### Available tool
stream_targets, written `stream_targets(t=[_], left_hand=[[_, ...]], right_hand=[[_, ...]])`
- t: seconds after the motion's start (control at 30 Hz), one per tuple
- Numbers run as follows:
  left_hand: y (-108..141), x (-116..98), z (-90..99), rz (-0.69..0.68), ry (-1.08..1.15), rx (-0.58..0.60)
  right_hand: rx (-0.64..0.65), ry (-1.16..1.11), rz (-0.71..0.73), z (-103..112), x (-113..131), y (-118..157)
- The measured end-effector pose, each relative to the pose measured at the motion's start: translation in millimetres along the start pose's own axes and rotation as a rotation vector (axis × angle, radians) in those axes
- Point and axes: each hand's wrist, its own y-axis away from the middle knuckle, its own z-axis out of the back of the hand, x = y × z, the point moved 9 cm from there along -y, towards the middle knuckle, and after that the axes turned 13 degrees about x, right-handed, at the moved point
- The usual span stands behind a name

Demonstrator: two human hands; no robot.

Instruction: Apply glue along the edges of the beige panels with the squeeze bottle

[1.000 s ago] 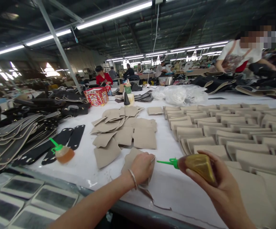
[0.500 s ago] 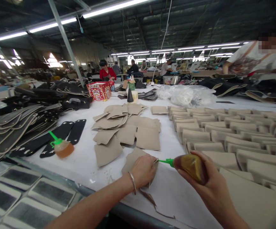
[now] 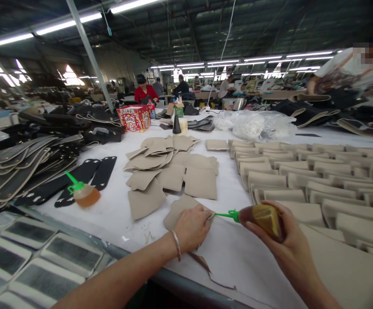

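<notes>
My right hand [image 3: 281, 234] is wrapped round a squeeze bottle [image 3: 265, 219] of amber-brown liquid, tipped on its side. Its thin green nozzle points left and meets the edge of a beige leather piece [image 3: 178, 208]. That piece lies on the white table under my left hand [image 3: 193, 227], whose fingers are closed on its right edge; a bracelet circles the wrist. Just beyond, a loose pile of beige leather pieces [image 3: 201, 184] spreads over the table. A brown scrap strip [image 3: 201, 261] lies by the near edge, below my left hand.
Rows of folded beige pieces [image 3: 298, 180] fill the right side. A second green-capped bottle [image 3: 86, 196] stands at left beside black straps [image 3: 104, 171] and stacked black parts [image 3: 15, 171]. Farther back are a red patterned box [image 3: 134, 119] and clear plastic [image 3: 254, 124]. Other people work behind.
My right hand and the bottle have shifted slightly right, with the nozzle tip still at the leather's edge. My left hand stays on the same piece. The view has moved a little.
</notes>
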Motion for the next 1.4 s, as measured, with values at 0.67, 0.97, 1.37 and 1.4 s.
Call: stream_targets(t=[0.67,0.97,1.37,1.4], left_hand=[[3.5,-0.2,-2.0,-0.033,-0.067,0.067],[5.6,0.7,-0.7,-0.027,-0.063,0.067],[7.2,2.4,-2.3,-0.034,-0.059,0.036],[7.2,2.3,-2.3,-0.037,-0.058,0.039]], right_hand=[[0.156,-0.13,-0.056,-15.0,-6.6,7.3],[0.227,-0.182,-0.11,-22.3,-11.3,19.7],[0.231,-0.192,-0.135,-28.2,-11.3,37.8],[0.225,-0.19,-0.133,-27.4,-11.3,39.1]])
